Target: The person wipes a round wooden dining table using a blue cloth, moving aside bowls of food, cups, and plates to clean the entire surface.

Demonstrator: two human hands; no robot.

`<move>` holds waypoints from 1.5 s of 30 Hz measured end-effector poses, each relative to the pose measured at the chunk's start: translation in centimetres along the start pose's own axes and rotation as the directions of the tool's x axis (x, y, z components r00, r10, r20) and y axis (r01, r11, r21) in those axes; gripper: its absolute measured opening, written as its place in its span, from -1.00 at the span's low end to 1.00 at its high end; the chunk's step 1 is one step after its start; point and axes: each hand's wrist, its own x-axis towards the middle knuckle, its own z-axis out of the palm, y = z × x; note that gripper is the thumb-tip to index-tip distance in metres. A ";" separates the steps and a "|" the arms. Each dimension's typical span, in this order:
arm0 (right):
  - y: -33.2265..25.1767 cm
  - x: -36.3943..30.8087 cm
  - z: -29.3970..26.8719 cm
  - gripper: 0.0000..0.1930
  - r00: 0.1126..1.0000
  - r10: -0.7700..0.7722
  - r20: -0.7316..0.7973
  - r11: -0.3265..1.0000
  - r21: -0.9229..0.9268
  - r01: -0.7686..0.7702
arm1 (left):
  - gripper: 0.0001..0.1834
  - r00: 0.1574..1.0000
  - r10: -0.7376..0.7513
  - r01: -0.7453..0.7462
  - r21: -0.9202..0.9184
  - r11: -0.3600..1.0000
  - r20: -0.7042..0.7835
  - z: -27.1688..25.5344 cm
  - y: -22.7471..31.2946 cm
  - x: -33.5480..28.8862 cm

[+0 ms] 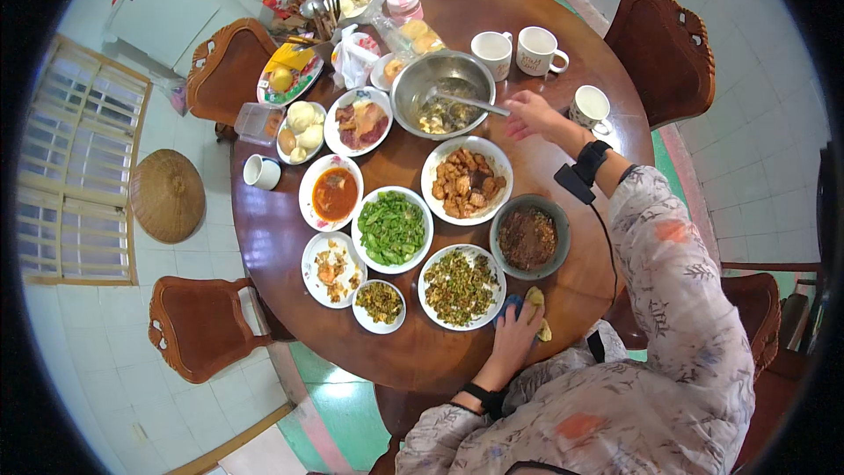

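Observation:
My left hand (519, 327) presses down at the table's near edge, its fingers on a yellow-green cloth (544, 329) with a blue piece (508, 306) beside it. My right hand (531, 114) reaches across the table, fingers loosely apart at the handle end of a metal ladle (475, 103). Whether they touch the handle I cannot tell. The ladle leans in a large steel bowl (406, 88) of soup with dark bits. Close to my left hand are a plate of chopped green food (459, 288) and a grey-green bowl of dark sauce (530, 239).
Other dishes include browned meat chunks (466, 183), green vegetables (392, 227), red soup (336, 193) and sliced meat (359, 123). Mugs (538, 51) stand beyond the steel bowl, another (590, 107) by my right forearm. A black cable (607, 233) hangs from my right wrist. Wooden chairs (659, 57) surround the round table (580, 255).

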 end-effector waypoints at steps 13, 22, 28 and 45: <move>3.2 -15.2 -7.1 -0.61 0.997 -0.051 -0.049 0.999 -0.014 0.051 | -0.44 0.966 -0.255 0.250 -0.097 0.963 -0.045 -1.6 -8.9 -16.4; 6.6 -26.7 -9.1 -0.62 0.973 0.009 -0.229 1.000 0.000 -0.009 | -0.47 0.685 -0.616 0.628 -0.112 0.770 -0.390 -3.5 -23.7 -23.0; 8.6 -32.9 -10.4 -0.65 0.953 0.011 -0.304 1.000 0.009 -0.009 | -0.48 0.517 -0.765 0.809 -0.072 0.583 -0.384 -3.4 -19.8 -20.5; 24.4 -47.1 -17.2 -0.77 0.944 0.128 -0.305 0.965 0.259 -0.047 | -0.35 0.897 -0.395 0.371 -0.147 0.917 -0.198 5.1 8.6 -5.1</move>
